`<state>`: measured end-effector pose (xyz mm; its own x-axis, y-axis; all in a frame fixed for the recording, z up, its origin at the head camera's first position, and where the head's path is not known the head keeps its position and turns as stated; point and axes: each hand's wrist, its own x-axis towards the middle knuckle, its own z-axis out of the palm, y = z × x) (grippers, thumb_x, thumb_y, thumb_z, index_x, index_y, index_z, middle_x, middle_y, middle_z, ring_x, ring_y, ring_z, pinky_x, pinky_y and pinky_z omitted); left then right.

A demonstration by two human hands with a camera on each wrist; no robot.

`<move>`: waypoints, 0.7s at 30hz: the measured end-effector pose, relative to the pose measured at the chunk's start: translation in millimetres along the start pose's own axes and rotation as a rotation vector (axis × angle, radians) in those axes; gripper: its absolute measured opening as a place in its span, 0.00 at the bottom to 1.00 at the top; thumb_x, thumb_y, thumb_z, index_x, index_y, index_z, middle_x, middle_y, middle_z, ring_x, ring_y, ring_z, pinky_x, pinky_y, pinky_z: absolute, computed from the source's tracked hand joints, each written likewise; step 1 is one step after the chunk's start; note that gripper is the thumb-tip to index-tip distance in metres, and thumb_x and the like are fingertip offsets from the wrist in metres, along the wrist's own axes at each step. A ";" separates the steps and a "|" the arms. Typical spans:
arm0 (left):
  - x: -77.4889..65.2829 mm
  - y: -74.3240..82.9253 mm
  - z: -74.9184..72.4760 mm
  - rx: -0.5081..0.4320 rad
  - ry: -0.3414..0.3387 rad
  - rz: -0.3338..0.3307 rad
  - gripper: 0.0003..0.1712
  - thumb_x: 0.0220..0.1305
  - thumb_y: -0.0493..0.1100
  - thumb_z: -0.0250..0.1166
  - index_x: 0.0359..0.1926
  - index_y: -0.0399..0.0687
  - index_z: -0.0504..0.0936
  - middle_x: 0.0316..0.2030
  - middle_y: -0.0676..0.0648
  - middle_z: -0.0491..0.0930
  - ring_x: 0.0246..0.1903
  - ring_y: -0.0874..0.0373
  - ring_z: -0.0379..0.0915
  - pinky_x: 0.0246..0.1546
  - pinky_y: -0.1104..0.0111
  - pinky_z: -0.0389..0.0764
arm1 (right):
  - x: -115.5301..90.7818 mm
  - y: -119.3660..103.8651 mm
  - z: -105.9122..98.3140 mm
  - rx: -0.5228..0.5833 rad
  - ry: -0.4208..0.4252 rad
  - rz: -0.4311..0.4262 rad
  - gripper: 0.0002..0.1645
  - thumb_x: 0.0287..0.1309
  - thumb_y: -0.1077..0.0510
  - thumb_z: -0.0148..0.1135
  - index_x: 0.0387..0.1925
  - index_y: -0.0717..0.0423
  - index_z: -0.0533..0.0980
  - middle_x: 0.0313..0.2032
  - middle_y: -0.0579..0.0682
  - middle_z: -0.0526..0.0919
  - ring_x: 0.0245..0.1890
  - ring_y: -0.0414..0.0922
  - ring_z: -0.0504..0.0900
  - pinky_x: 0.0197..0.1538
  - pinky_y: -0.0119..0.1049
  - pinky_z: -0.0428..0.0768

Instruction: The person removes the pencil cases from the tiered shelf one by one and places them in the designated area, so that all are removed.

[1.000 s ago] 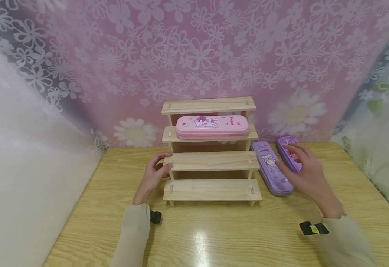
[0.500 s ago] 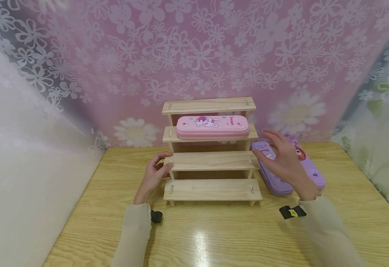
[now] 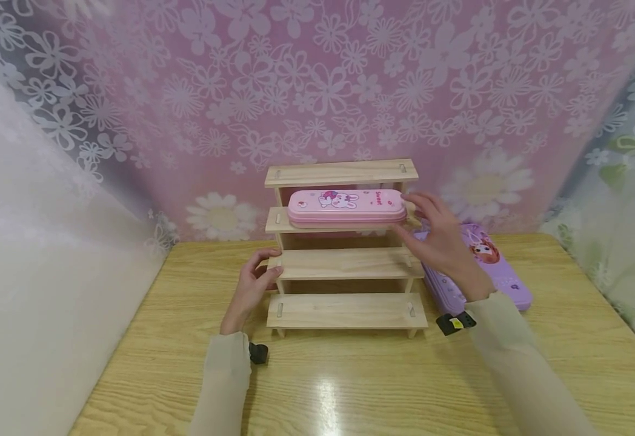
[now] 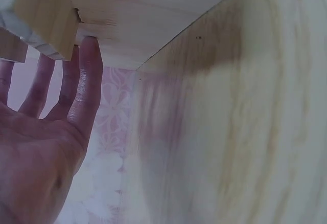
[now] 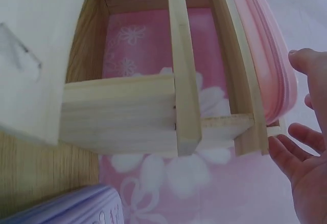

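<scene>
A four-tiered wooden stepped shelf (image 3: 345, 310) stands on the table. Lying on its second tier from the top is a pink pencil case (image 3: 345, 208) with a rabbit print. My left hand (image 3: 250, 290) grips the left end of the tier below, thumb on the board. In the left wrist view, that hand's fingers (image 4: 91, 81) reach up past the wooden upright. Beside the right end of the pink case is my right hand (image 3: 444, 247), thumb and fingers spread around it. The right wrist view shows a small gap between the thumb (image 5: 305, 60) and the case.
Two purple pencil cases lie right of the shelf: one (image 3: 443, 289) partly hidden under my right hand, the other (image 3: 505, 275) with a girl print. A pink floral curtain (image 3: 328, 91) hangs close behind. The wood-grain table (image 3: 317, 387) extends in front.
My right hand has moved left and up from above the purple pencil cases to the right end of the pink one. My left hand stays on the shelf.
</scene>
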<state>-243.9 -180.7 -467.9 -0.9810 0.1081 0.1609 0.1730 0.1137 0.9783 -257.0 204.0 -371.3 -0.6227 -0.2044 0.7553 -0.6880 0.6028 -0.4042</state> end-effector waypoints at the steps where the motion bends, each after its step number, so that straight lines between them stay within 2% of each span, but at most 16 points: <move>1: 0.5 -0.2 0.2 0.002 0.002 0.002 0.19 0.72 0.40 0.64 0.62 0.46 0.76 0.59 0.50 0.74 0.42 0.60 0.78 0.41 0.48 0.86 | 2.5 -0.1 1.5 0.009 -0.012 0.017 0.38 0.48 0.64 0.80 0.62 0.63 0.75 0.58 0.63 0.77 0.54 0.60 0.82 0.53 0.44 0.86; 3: 1.0 -0.4 0.5 0.004 0.006 0.005 0.19 0.72 0.40 0.64 0.61 0.45 0.76 0.60 0.48 0.74 0.42 0.61 0.78 0.41 0.48 0.86 | 7.5 0.2 4.3 0.043 -0.039 0.052 0.38 0.50 0.65 0.79 0.63 0.63 0.74 0.59 0.63 0.75 0.54 0.61 0.82 0.52 0.50 0.86; 7: 1.2 0.6 2.0 -0.002 0.006 0.015 0.19 0.72 0.40 0.64 0.61 0.44 0.76 0.62 0.43 0.74 0.41 0.61 0.78 0.41 0.47 0.86 | 14.2 1.8 8.7 0.066 -0.079 0.123 0.39 0.53 0.63 0.77 0.65 0.63 0.72 0.60 0.65 0.72 0.51 0.61 0.84 0.51 0.51 0.86; 10: 1.7 0.5 3.1 -0.012 0.008 0.016 0.19 0.71 0.40 0.64 0.61 0.43 0.76 0.62 0.42 0.73 0.42 0.60 0.77 0.40 0.49 0.86 | 16.1 3.2 10.6 0.053 -0.100 0.139 0.38 0.53 0.62 0.77 0.64 0.64 0.72 0.59 0.67 0.73 0.50 0.61 0.83 0.52 0.53 0.86; 15: 2.3 -0.8 4.1 -0.025 0.009 0.005 0.20 0.71 0.40 0.64 0.61 0.44 0.75 0.62 0.44 0.73 0.42 0.58 0.77 0.38 0.57 0.86 | 15.9 6.0 12.4 0.051 -0.119 0.164 0.36 0.53 0.61 0.77 0.62 0.65 0.72 0.56 0.67 0.76 0.49 0.61 0.83 0.52 0.55 0.85; 21: 0.3 -3.4 1.7 -0.028 0.016 -0.009 0.18 0.71 0.40 0.65 0.60 0.46 0.76 0.61 0.49 0.74 0.43 0.59 0.77 0.37 0.59 0.85 | 14.4 5.6 14.9 0.079 -0.134 0.217 0.36 0.55 0.59 0.77 0.63 0.63 0.72 0.57 0.66 0.77 0.52 0.63 0.82 0.54 0.56 0.84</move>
<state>-244.7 -179.4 -471.4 -0.9838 0.0911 0.1542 0.1621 0.0865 0.9830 -275.4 193.0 -370.4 -0.7989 -0.1801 0.5739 -0.5568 0.5824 -0.5923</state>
